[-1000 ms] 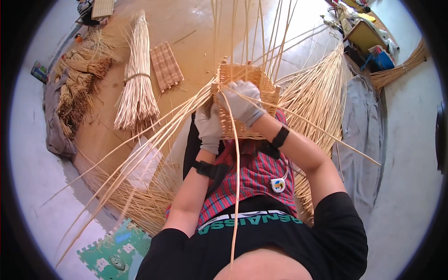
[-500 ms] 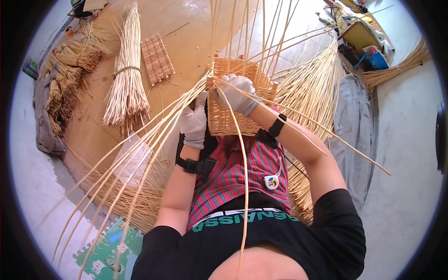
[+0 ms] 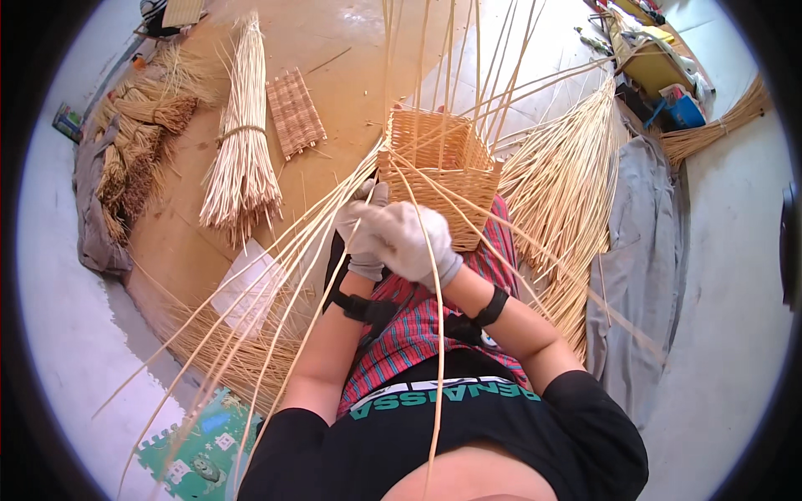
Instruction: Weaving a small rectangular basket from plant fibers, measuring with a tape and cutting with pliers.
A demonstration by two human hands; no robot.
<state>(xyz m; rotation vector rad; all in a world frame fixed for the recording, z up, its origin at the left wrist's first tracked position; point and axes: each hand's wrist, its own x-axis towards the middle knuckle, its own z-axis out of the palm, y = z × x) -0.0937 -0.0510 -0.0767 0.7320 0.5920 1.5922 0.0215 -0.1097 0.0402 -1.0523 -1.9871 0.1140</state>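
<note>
An unfinished square wicker basket (image 3: 441,179) rests against my lap, its long stakes rising at the far side and loose strands fanning out from its near left corner. Just below that corner, my gloved left hand (image 3: 361,238) is closed, partly covered by the other hand; what it grips is hidden. My gloved right hand (image 3: 415,242), slightly blurred, crosses over it with curled fingers closed on a wicker strand (image 3: 313,321) that runs down to the left. Another strand (image 3: 439,334) hangs over my right hand toward my chest.
A tied bundle of pale wicker (image 3: 242,142) and a small woven panel (image 3: 296,113) lie on the floor ahead to the left. A big loose bundle (image 3: 568,179) spreads at the right beside grey cloth (image 3: 635,250). Darker bundles (image 3: 138,159) are piled far left; a green foam mat (image 3: 205,451) lies near left.
My right hand has left the basket's near rim and come down and toward me, onto my left hand. The strands at the left have swung, and the basket appears slightly lower in view.
</note>
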